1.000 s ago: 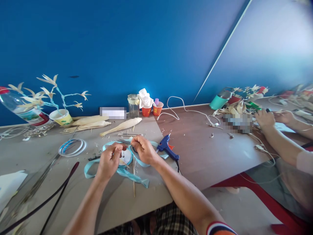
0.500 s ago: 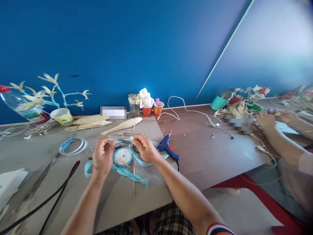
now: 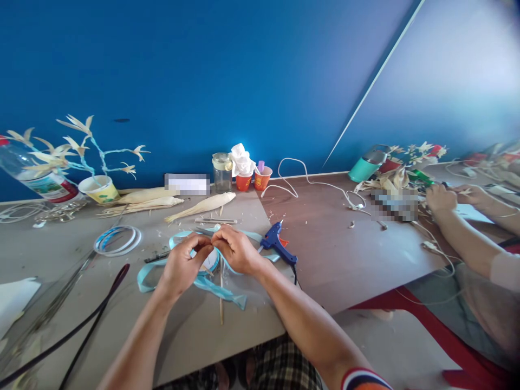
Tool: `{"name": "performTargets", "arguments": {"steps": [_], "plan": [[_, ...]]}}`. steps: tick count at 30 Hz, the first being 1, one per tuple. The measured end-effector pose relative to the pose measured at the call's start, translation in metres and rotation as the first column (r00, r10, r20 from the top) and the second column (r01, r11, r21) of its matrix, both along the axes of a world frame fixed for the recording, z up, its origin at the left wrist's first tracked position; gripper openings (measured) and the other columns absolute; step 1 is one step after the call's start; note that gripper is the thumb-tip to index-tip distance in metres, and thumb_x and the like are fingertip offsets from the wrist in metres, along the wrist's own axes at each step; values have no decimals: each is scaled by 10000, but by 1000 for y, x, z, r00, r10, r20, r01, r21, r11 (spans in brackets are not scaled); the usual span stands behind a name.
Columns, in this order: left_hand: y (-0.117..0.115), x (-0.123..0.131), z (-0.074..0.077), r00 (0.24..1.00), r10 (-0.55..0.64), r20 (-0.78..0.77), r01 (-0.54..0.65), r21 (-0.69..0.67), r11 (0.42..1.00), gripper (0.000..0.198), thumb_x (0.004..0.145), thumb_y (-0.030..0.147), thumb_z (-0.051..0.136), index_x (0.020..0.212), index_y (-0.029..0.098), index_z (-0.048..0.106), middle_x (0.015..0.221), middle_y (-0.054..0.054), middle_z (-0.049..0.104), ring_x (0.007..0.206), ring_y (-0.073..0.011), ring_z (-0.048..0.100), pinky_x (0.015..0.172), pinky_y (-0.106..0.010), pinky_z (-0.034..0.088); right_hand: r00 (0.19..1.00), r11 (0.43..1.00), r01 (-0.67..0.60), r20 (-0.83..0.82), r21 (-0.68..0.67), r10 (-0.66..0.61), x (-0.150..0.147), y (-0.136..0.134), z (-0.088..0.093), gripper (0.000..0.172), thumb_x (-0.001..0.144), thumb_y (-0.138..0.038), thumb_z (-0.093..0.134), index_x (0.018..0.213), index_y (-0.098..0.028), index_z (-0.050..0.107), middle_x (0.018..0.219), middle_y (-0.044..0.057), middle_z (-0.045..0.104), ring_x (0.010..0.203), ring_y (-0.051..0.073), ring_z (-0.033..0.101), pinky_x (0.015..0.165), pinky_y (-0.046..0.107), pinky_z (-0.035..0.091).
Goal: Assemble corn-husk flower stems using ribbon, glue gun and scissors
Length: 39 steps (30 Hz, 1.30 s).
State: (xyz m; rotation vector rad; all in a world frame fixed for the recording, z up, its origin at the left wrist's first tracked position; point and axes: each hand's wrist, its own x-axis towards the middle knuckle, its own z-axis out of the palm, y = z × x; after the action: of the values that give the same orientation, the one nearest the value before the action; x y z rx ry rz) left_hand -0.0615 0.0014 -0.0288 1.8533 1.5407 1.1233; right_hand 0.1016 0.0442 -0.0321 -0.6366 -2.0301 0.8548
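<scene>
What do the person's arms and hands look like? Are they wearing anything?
The left hand and right hand are bare: no gloves, rings or watch show. A short sleeve cuff, striped red, white and blue, shows on the right side only.

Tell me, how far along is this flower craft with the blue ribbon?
Done, apparently: one blue-wrapped branch with pale flowers stands in a yellow cup. In hand: the left hand and right hand meet in a pinch over the ribbon spool; what they hold is too small to tell. Seemingly left: whole husks lie unused, loose blue ribbon trails on the table, and the glue gun lies untouched.
</scene>
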Motion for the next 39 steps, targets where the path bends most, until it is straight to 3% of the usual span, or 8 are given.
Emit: {"name": "performTargets", "arguments": {"steps": [5, 8, 12, 15, 20, 26, 32, 39], "plan": [[-2, 3, 1, 999, 31, 36, -30, -20, 999, 131, 775, 296, 565, 715, 189, 608, 701, -12, 586, 661, -150, 521, 644, -267, 413, 1000, 999, 14, -19, -41, -15, -1, -1, -3, 133, 874, -205, 451, 834, -175, 575, 805, 43, 559, 801, 158, 513, 773, 292, 412], [-2, 2, 2, 971, 94, 218, -78, -83, 994, 145, 752, 329, 605, 740, 185, 610, 640, 4, 557, 614, -138, 498, 589, -252, 403, 992, 985, 51, -103, -165, -69, -1, -1, -1, 175, 893, -264, 444, 917, -173, 590, 851, 54, 562, 748, 144, 519, 724, 284, 432], [0, -5, 1, 718, 187, 671, -81, -187, 979, 217, 663, 336, 721, 775, 174, 629, 613, 25, 551, 572, -104, 488, 566, -234, 396, 972, 925, -19, -223, -379, -71, -3, -2, 1, 244, 882, -333, 459, 996, -164, 594, 903, 46, 541, 598, 81, 495, 608, 245, 431], [3, -4, -2, 505, 192, 841, -28, -206, 978, 232, 591, 291, 788, 742, 182, 650, 679, 26, 601, 617, -96, 527, 624, -242, 425, 963, 866, -160, -269, -474, 30, -10, -5, -2, 288, 832, -362, 535, 1038, -166, 584, 939, 47, 557, 548, 63, 487, 552, 236, 421], [5, 11, -9, 405, 150, 902, 59, -189, 980, 190, 571, 243, 807, 692, 184, 673, 773, 10, 635, 723, -121, 570, 658, -259, 454, 953, 811, -228, -293, -539, 73, -19, -9, -8, 362, 752, -382, 640, 1035, -166, 573, 842, 12, 565, 515, 55, 459, 489, 209, 383], [4, 20, -9, 403, 134, 905, 111, -194, 975, 132, 614, 243, 776, 691, 196, 679, 738, 2, 616, 641, -106, 536, 599, -249, 456, 959, 758, -182, -285, -626, -5, -21, -7, -11, 327, 722, -464, 663, 708, -159, 545, 536, -52, 467, 455, 56, 379, 435, 197, 294], [2, 16, -8, 457, 103, 884, 165, -198, 966, 130, 649, 285, 741, 686, 184, 667, 762, -24, 603, 676, -137, 542, 607, -278, 470, 939, 689, -238, -343, -684, -17, -18, -9, -3, 390, 661, -515, 691, 639, -165, 519, 517, -53, 476, 451, 53, 361, 430, 199, 275], [0, 12, -6, 518, 122, 847, 132, -220, 966, 186, 617, 235, 768, 774, 188, 680, 718, 9, 604, 664, -111, 550, 667, -262, 455, 955, 695, -212, -297, -687, -2, -15, -8, -2, 338, 681, -466, 674, 658, -153, 548, 483, -72, 417, 458, 51, 328, 446, 204, 246]]}}
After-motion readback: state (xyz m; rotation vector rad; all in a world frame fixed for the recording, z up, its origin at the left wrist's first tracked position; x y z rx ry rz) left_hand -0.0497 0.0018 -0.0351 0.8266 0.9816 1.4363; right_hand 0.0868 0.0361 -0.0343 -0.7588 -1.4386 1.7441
